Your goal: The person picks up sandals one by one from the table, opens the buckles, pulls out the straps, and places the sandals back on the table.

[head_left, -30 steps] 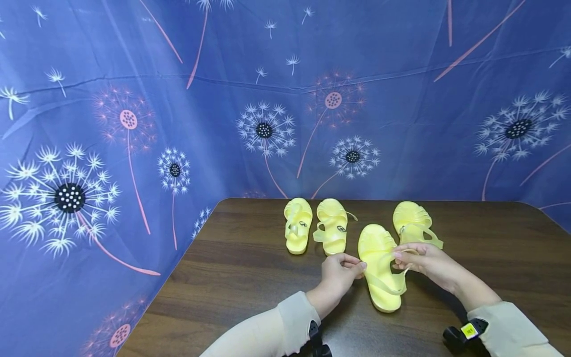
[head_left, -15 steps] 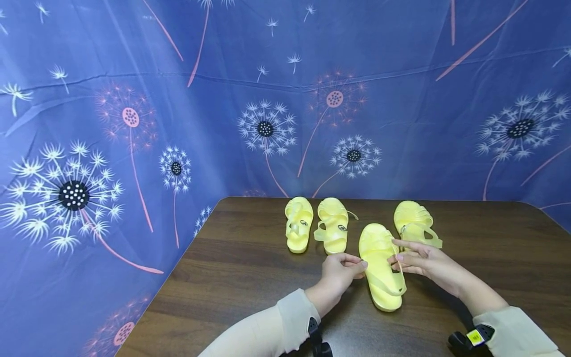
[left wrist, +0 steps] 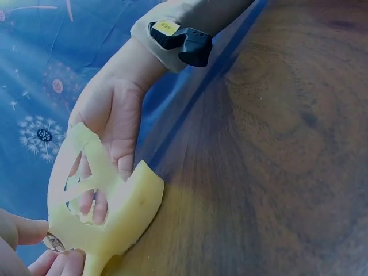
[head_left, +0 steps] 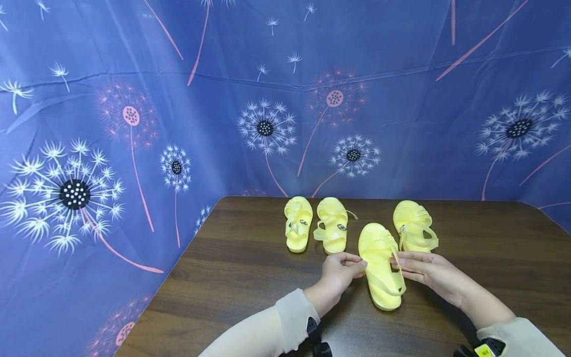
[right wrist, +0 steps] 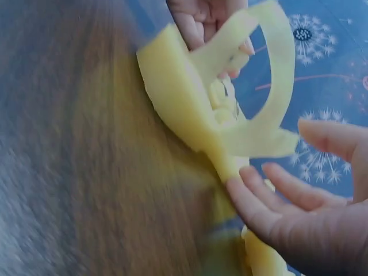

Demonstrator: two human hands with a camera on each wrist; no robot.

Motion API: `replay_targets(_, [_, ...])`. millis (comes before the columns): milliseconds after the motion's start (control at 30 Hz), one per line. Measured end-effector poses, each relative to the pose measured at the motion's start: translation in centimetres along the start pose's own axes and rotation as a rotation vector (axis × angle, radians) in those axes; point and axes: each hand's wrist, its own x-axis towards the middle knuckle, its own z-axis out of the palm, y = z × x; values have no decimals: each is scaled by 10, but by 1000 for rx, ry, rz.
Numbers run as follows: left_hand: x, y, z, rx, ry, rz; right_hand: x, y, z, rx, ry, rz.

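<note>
A yellow jelly sandal lies on the table, toe away from me. My left hand pinches its left edge; in the left wrist view those fingertips hold the small metal buckle. My right hand is at the sandal's other side with fingers extended. In the right wrist view its fingertips touch the sandal's side, and the thumb stands apart by the end of the loose ankle strap, which arches up above the sandal.
Behind the held sandal, to its right, lies another yellow sandal. Two more yellow sandals, one on the left and one beside it, lie at the back of the brown wooden table. A blue dandelion-print cloth hangs behind.
My right hand has let go of the strap; its fingers have straightened and lowered against the sandal's right side. The left hand keeps its hold in the same place.
</note>
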Motion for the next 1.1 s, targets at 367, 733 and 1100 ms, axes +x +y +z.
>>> replay_targets(367, [-8,2,-2,-2,-36,-13,-10,-4,29,-92,153,179])
replay_targets(733, [-18,5,-3,-51,-63,-54,-18,1,51,-77,228,195])
replay_targets(1100, [-24,5,-1,-66,-118,-113,-22,2,62,-28,308,214])
